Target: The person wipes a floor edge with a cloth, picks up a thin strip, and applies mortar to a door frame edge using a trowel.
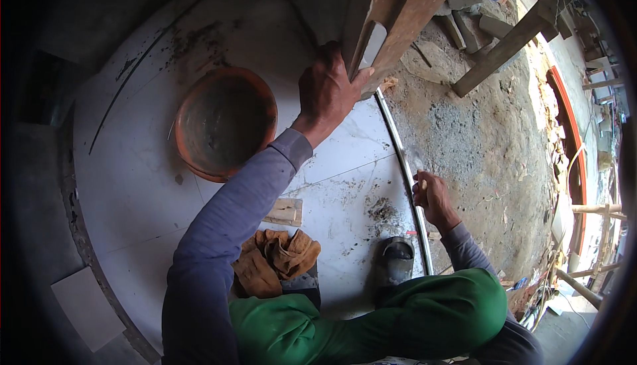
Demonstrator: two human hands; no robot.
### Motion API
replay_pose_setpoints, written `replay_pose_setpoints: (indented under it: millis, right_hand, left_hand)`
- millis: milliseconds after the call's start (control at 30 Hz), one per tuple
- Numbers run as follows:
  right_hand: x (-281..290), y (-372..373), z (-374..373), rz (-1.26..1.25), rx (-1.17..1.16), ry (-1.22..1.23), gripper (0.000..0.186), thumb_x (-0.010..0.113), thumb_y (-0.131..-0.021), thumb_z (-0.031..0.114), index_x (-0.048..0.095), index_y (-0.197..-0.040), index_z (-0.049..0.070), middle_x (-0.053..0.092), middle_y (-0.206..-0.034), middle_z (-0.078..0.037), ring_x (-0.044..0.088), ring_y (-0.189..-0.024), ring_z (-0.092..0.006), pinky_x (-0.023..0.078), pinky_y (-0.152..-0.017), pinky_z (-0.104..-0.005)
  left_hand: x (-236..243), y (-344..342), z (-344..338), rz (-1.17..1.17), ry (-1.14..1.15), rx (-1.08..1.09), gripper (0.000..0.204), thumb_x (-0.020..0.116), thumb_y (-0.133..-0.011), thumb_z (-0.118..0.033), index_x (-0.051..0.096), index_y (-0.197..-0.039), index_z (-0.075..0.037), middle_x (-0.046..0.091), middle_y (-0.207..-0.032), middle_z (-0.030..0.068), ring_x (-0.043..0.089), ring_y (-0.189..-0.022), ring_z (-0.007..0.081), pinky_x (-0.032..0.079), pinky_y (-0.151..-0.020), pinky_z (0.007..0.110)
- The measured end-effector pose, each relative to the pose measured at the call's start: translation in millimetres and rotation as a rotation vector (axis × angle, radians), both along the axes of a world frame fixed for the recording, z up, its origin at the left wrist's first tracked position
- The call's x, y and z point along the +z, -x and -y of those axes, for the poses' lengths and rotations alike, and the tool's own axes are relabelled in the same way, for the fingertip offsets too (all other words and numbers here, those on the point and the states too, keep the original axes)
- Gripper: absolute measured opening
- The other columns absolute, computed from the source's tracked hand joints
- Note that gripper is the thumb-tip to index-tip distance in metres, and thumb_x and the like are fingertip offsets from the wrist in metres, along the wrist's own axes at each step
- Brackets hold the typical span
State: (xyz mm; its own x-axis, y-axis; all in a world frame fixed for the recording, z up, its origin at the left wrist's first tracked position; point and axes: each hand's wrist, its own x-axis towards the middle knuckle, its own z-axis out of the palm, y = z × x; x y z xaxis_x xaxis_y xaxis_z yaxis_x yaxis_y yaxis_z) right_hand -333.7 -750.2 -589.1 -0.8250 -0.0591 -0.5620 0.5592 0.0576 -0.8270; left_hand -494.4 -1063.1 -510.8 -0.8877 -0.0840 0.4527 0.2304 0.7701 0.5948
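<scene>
Gripping a pale grey bar (373,45) with the left hand (332,93), narrow in closure, with the thumb at its lower end, right up against a wooden post (419,17)! Lower down and off to the right, curling the right hand (436,197) loosely; cannot tell whether holding anything in those fingers. Just to the left of it, look, running past on a slant: a metal strip (404,160), dividing white tiles (156,196) from rough dirt ground (494,186). Over to the left of the left hand, sitting round and wide on the tiles: an orange-brown bowl (196,166). Below the left hand, lying flat: a small wooden piece (286,211), and nearer the body, heaped in folds, a brown cloth (282,259). Below and left of the right hand, spot a dark shoe (398,259), close by a green-trousered knee (458,305).
</scene>
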Motion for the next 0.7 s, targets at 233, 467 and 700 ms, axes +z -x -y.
replay_pose_setpoints:
  millis: [233, 467, 700]
  right_hand:
    - [10.2, -27.3, 14.9, 0.176, -0.134, 0.060, 0.033, 0.063, -0.101, 0.030, 0.067, -0.101, -0.003, 0.059, -0.071, -0.005, 0.052, -0.053, -0.0116, 0.041, -0.047, -0.0274]
    - [44.0, 25.7, 31.7, -0.241, 0.436, -0.353, 0.033, 0.065, -0.097, 0.030, 0.065, -0.090, -0.003, 0.061, -0.069, -0.006, 0.058, -0.060, -0.0163, 0.048, -0.056, -0.0343]
    - [97.5, 80.2, 56.1, -0.656, 1.052, -0.922, 0.007, 0.066, -0.084, 0.009, 0.071, -0.085, 0.004, 0.072, -0.080, -0.018, 0.074, -0.076, -0.0360, 0.057, -0.072, -0.0483]
  left_hand:
    - [-4.1, -2.5, -2.4, 0.005, 0.029, 0.038, 0.057, 0.088, -0.083, -0.040, 0.063, -0.108, 0.004, 0.070, -0.098, 0.0244, 0.072, -0.084, 0.0411, 0.059, -0.071, 0.048]
    - [-3.0, 2.7, 5.1, 0.007, 0.022, -0.007, 0.057, 0.087, -0.084, -0.044, 0.063, -0.102, 0.004, 0.072, -0.093, 0.0256, 0.074, -0.081, 0.0418, 0.060, -0.071, 0.048]
    - [2.1, 1.3, 1.6, 0.045, 0.005, -0.029, 0.056, 0.086, -0.085, -0.041, 0.063, -0.106, 0.005, 0.073, -0.091, 0.0278, 0.075, -0.082, 0.0434, 0.062, -0.073, 0.049]
